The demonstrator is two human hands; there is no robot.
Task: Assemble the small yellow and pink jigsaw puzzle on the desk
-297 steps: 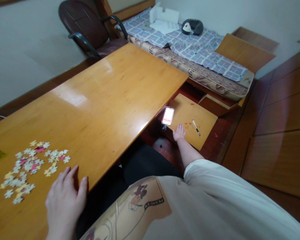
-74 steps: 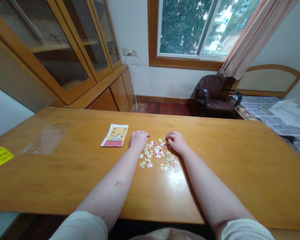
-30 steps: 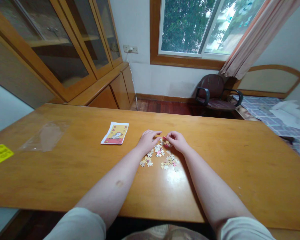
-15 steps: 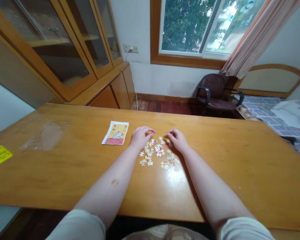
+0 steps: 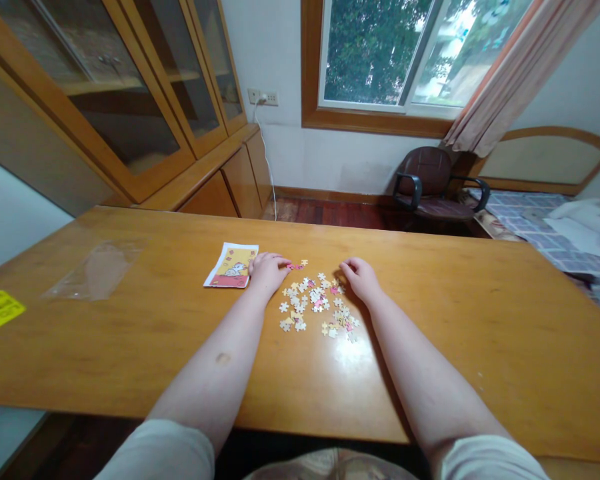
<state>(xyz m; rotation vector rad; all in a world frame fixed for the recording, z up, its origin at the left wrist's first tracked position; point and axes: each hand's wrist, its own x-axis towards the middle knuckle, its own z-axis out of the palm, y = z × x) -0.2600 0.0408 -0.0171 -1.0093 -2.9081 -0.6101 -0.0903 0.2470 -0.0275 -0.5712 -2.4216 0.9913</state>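
Observation:
Loose jigsaw puzzle pieces (image 5: 318, 299) lie in a scattered pile on the wooden table (image 5: 190, 347). Beyond them is a short row of pink puzzle pieces (image 5: 295, 267), with a yellow piece (image 5: 305, 262) beside it. My left hand (image 5: 269, 272) has its thumb and fingers closed at the left end of that pink row. Its back fingers reach over the right edge of a picture sheet (image 5: 230, 268) showing a white cartoon animal. My right hand (image 5: 360, 276) hovers at the pile's right edge, fingertips pinched together; whatever they hold, if anything, is hidden.
A clear plastic bag (image 5: 100, 270) lies at the left of the table, near a yellow label (image 5: 0, 312) at the edge. Past the table stand a glass-door cabinet (image 5: 210, 137), an office chair (image 5: 427, 180) and a bed (image 5: 535, 220).
My left hand has shifted left, onto the picture sheet's edge, uncovering the pink row and yellow piece. My right hand has moved slightly right, away from the pile.

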